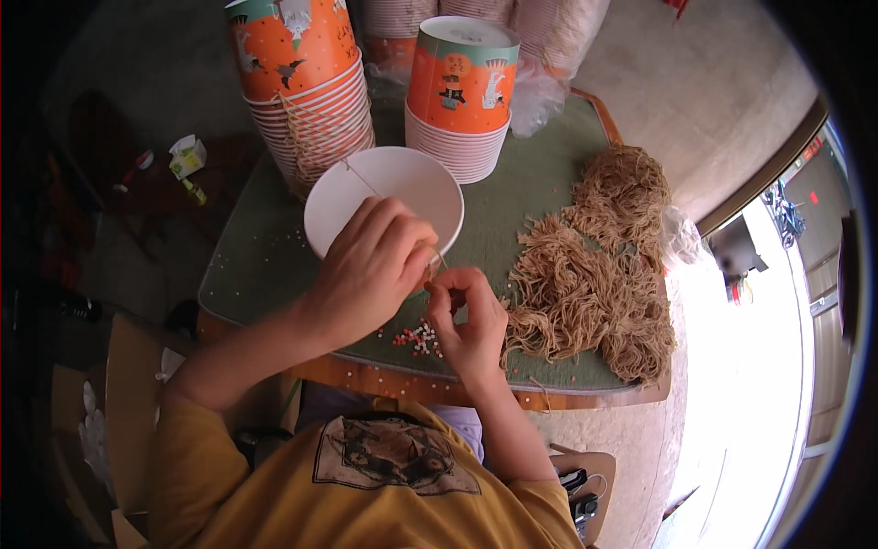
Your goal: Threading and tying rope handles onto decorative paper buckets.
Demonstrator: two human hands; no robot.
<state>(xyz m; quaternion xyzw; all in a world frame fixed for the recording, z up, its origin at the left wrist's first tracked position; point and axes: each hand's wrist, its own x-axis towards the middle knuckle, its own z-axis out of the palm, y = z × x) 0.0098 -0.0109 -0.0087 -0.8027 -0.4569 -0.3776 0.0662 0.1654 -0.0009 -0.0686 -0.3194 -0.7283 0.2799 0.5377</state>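
A white paper bucket (402, 178) sits on the table with its open mouth toward me. A thin cord (364, 180) runs from a spot near its far rim down to my left hand (380, 252), which is closed over the bucket's near side. A short stretch of that cord shows between my hands. My right hand (471, 316) pinches it between thumb and forefinger, just right of the bucket's near rim. Small red and white beads (421, 339) lie loose on the green cloth below my hands. Whether a bead is between my fingers is hidden.
Two stacks of orange printed buckets, a left stack (302, 101) and a right stack (462, 101), stand upside down behind. More bagged stacks (558, 37) are at the back. Heaps of tan cord (594, 274) cover the table's right side. An open cardboard box (137, 403) stands lower left.
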